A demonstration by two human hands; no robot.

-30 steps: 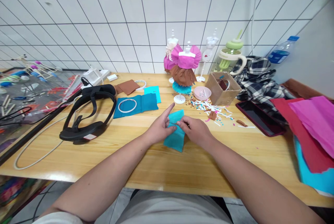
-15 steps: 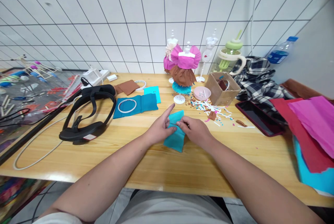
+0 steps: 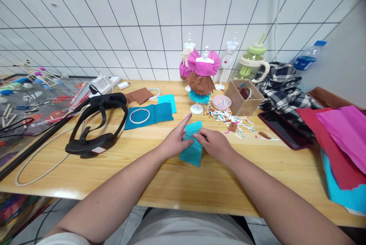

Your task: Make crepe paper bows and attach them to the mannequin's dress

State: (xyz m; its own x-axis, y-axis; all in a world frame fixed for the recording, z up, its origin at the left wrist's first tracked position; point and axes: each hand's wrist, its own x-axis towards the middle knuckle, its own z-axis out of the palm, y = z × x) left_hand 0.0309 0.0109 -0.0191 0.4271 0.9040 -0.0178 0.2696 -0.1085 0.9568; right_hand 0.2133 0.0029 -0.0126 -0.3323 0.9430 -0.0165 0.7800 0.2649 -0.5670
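A turquoise paper piece (image 3: pixel 192 152) is held between my two hands, low over the wooden table (image 3: pixel 171 188). My left hand (image 3: pixel 177 138) grips its left edge, with the index finger stretched out toward the back and the thumb on the paper. My right hand (image 3: pixel 213 141) pinches the paper's right edge, its fingers curled in. Behind the hands stands a small dress form (image 3: pixel 204 68) in a pink top, a brown skirt and a blue lower ruffle, on a round white base.
A pink dish (image 3: pixel 221 102), paper scraps (image 3: pixel 234 119) and a cardboard box (image 3: pixel 245 100) stand behind right. A black headset (image 3: pixel 97 123) and blue cloth (image 3: pixel 158 113) lie left. A phone (image 3: pixel 283 128) and coloured sheets (image 3: pixel 337 146) lie right.
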